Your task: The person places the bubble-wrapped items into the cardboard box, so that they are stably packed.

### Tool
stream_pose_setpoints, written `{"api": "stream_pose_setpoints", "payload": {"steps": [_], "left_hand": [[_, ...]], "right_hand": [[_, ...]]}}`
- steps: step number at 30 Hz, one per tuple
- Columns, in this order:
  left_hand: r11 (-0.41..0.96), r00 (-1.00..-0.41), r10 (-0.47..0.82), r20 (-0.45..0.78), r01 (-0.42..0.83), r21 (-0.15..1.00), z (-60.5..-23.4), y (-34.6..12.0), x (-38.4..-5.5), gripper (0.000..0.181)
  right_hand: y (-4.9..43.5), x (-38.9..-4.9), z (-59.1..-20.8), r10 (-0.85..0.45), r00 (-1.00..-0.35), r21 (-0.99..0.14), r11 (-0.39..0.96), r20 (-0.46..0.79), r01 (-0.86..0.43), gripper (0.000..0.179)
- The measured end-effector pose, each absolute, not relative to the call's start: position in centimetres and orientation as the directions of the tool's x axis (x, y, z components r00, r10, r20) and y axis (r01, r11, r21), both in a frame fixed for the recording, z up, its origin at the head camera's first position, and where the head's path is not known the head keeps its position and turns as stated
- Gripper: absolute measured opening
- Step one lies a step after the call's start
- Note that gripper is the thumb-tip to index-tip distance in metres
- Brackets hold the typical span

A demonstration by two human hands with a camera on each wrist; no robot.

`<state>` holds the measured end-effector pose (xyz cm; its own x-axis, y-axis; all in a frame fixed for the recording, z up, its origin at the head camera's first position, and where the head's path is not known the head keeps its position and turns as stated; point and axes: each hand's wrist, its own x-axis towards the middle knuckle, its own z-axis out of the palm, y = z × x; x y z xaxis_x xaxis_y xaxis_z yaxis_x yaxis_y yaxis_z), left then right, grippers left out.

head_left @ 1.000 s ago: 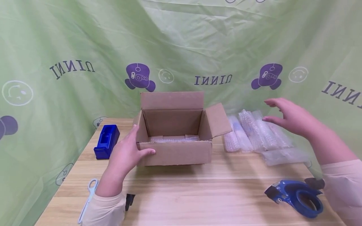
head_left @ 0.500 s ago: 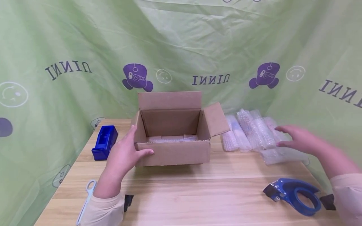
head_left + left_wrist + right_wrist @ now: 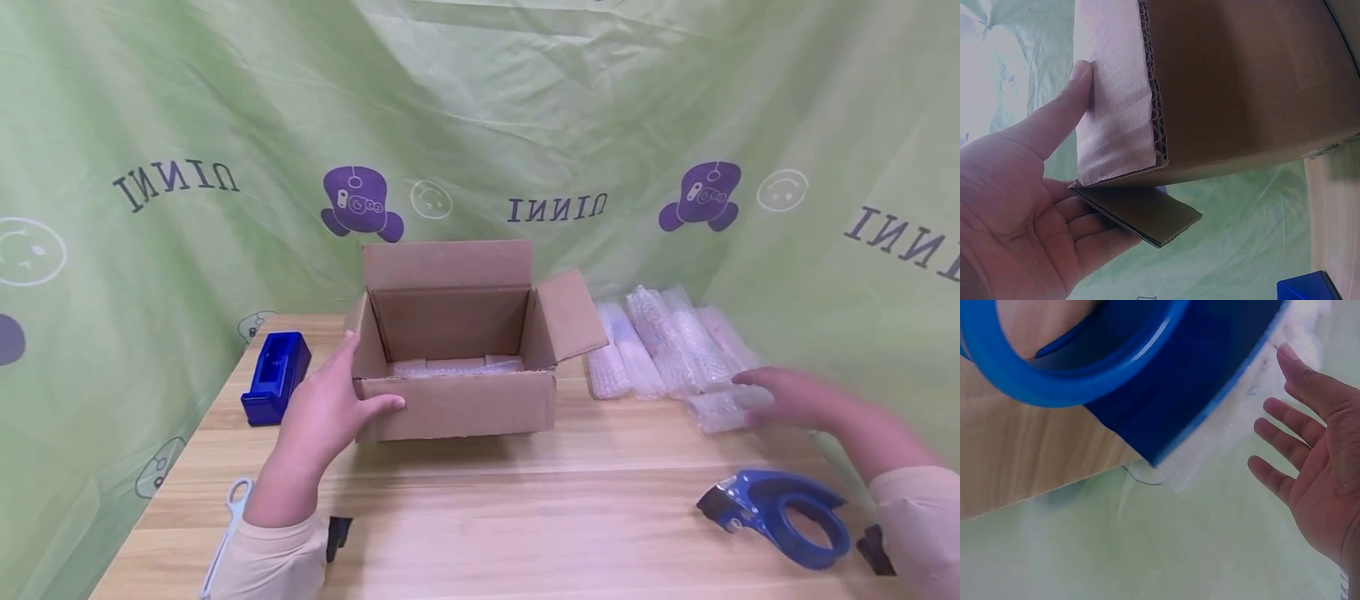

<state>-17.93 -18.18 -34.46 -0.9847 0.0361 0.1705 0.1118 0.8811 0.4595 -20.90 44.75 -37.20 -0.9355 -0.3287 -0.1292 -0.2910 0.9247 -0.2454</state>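
An open cardboard box [image 3: 453, 406] stands mid-table with its back and right flaps spread; clear bubble wrap [image 3: 420, 367] shows inside. My left hand [image 3: 321, 417] grips its front left corner, thumb on the front and fingers behind the side flap [image 3: 1141, 209], as the left wrist view shows. To the right lie several bubble-wrapped packs [image 3: 663, 342]. Across the nearest pack [image 3: 716, 408], lying sideways, reaches my right hand [image 3: 795, 398], blurred in the head view. In the right wrist view its fingers [image 3: 1279, 440] are loosely extended, with nothing held; contact with the pack is unclear.
A blue tape gun [image 3: 780, 512] lies at the right front, below my right forearm. On the left are a blue tape dispenser [image 3: 276, 379] and light-blue scissors [image 3: 228, 533], partly hidden by my sleeve. A green printed cloth [image 3: 465, 108] hangs behind the table.
My right hand has come down from above the packs to the sideways one at the near right. The left hand stays on the box corner. The head view has shifted slightly.
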Motion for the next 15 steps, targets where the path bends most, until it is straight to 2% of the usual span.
{"api": "stream_pose_setpoints", "payload": {"steps": [7,15], "left_hand": [[0.887,-0.983,0.034,0.182,0.113,0.447,-34.6,-18.1,-17.9,0.116],[0.889,-0.982,0.034,0.187,0.115,0.443,-34.6,-18.1,-17.9,0.117]], "right_hand": [[45.3,-21.3,-39.0,-0.353,-0.929,-0.237,0.918,-0.113,-0.319,0.062],[45.6,-21.9,-40.3,-0.384,-0.919,-0.184,0.913,-0.087,-0.364,0.067]]}}
